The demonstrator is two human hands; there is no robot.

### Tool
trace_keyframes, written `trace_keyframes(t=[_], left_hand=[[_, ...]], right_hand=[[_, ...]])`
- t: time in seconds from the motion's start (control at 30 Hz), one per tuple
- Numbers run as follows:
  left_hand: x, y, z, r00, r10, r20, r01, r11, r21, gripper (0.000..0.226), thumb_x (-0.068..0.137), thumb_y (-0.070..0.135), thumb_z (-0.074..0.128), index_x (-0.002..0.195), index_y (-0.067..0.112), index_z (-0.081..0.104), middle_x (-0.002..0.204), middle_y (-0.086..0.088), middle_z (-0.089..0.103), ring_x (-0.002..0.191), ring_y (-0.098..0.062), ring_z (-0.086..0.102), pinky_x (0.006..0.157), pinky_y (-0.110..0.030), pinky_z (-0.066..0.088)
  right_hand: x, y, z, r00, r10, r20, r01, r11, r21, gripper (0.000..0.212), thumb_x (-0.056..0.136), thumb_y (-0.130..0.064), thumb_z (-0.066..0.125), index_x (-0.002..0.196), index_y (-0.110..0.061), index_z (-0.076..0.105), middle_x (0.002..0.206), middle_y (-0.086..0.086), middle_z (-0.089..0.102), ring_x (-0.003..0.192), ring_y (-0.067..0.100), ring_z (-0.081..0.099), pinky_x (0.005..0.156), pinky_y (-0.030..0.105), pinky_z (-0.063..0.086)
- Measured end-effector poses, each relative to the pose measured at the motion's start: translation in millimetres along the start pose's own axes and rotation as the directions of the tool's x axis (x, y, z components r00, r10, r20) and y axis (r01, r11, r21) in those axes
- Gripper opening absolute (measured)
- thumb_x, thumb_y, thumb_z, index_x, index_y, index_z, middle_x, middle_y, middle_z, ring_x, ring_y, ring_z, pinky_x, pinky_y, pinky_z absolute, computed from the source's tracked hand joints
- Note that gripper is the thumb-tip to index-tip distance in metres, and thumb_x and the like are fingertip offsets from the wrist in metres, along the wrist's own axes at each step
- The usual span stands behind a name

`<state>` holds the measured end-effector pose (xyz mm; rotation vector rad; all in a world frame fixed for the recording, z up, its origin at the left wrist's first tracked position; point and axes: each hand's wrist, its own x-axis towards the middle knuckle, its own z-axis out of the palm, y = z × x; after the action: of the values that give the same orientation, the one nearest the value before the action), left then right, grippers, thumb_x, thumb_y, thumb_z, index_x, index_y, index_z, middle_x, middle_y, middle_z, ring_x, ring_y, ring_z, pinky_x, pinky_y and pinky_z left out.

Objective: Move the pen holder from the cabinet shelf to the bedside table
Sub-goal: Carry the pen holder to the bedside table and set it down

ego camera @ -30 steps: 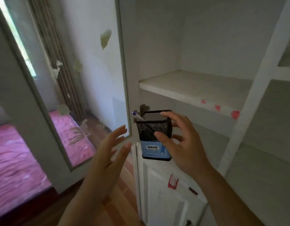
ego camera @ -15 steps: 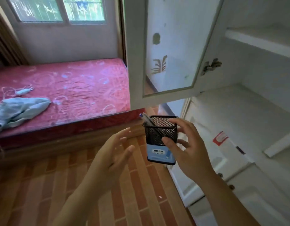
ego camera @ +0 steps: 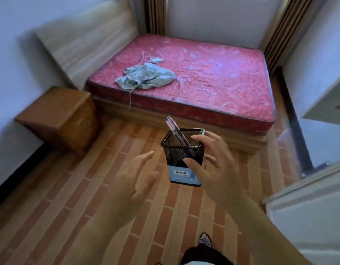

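My right hand [ego camera: 216, 169] grips a black mesh pen holder [ego camera: 181, 155] with a blue label on its lower half, thumb on the front and fingers over the far rim. It hangs upright above the floor, in the middle of the view. Pens [ego camera: 175, 131] lean out of its left corner. My left hand [ego camera: 135, 180] hovers just left of the holder, fingers spread, touching nothing. The brown wooden bedside table [ego camera: 56, 115] stands at the left against the wall, beside the bed's head end.
A bed with a pink mattress [ego camera: 213, 77] fills the far middle, with a crumpled blue-grey cloth [ego camera: 146, 77] and a white cable on it. The white cabinet and its open door [ego camera: 318, 188] are at the right. Brick-patterned floor [ego camera: 88, 197] lies between me and the table.
The view has swung left from the cabinet into the room, bringing the bed and bedside table into sight. My right hand keeps the pen holder; my left hand stays open beside it.
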<state>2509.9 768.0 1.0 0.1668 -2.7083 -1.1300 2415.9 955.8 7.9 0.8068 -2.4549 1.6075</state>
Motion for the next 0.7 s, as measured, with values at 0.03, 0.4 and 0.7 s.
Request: trace_keyframes(t=[0.03,0.4,0.7], left_hand=[[-7.1,-8.8,-11.9,0.999,-0.044,-0.031,0.044,0.999,0.007,0.052,0.083,0.063,0.035,0.130,0.041,0.034,0.129,0.027,0.036,0.113,0.018,0.035,0.085,0.002,0.026],[6.2,-92.1,-90.1,0.923,-0.303,-0.238,0.300,0.953,-0.050,0.056,0.081,0.062,0.035,0.133,0.040,0.037,0.125,0.033,0.037,0.105,0.030,0.032,0.072,0.006,0.029],[171.7,-144.0,-140.1,0.920,-0.270,-0.284,0.266,0.963,-0.051,0.061,0.081,0.068,0.035,0.134,0.039,0.037,0.133,0.025,0.040,0.113,0.019,0.037,0.081,-0.006,0.030]], right_hand=[[4.0,-4.2,17.1,0.999,-0.015,0.049,0.015,1.000,0.013,0.039,0.080,-0.047,0.061,0.116,-0.041,0.051,0.132,-0.009,0.043,0.123,0.010,0.044,0.092,0.044,0.049],[89.9,-19.1,147.5,0.935,-0.128,0.330,0.082,0.985,0.150,0.039,0.077,-0.046,0.062,0.114,-0.047,0.050,0.130,-0.011,0.043,0.121,0.009,0.045,0.094,0.041,0.049],[257.2,4.6,200.8,0.918,-0.167,0.361,0.104,0.977,0.187,0.040,0.077,-0.051,0.063,0.114,-0.053,0.048,0.132,-0.011,0.041,0.120,0.016,0.049,0.090,0.044,0.051]])
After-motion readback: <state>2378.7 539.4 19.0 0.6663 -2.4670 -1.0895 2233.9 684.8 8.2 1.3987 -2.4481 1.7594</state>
